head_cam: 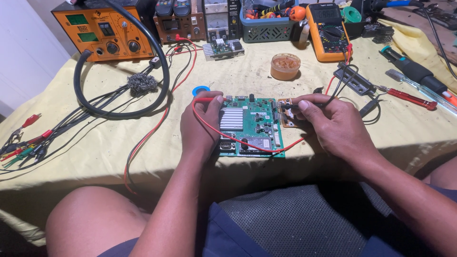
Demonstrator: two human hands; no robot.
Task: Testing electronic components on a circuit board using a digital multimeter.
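From where I watched, the green circuit board (pixel 252 126) lay flat on the yellow-covered desk (pixel 143 143), near its front edge and directly between the two hands. My left hand (pixel 200 126) rested on the board's left edge, fingers curled shut around a red probe (pixel 205 100) whose tip pointed along the board's upper left corner. The red lead (pixel 238 140) looped from that probe down across the board's face and out to the right. My right hand (pixel 333 123) sat just beside the board's right edge, fingers pinched together on a black probe (pixel 304 105) whose tip touched a small orange-brown board (pixel 287 116) attached at the green board's upper right side. A ribbed silver heat sink (pixel 232 119) stood on the green board's left half, just beside the left thumb.

Behind the board, a small round tub of brownish paste (pixel 285 65) sat well apart from both hands, and a yellow multimeter (pixel 328 31) lay beyond it. An orange bench station (pixel 102 33) stood at the desk's far left corner, with a thick black hose (pixel 164 71) curling over the cloth around a wad of steel wool (pixel 142 83). A red-handled screwdriver (pixel 409 98) lay to the right of the right hand.
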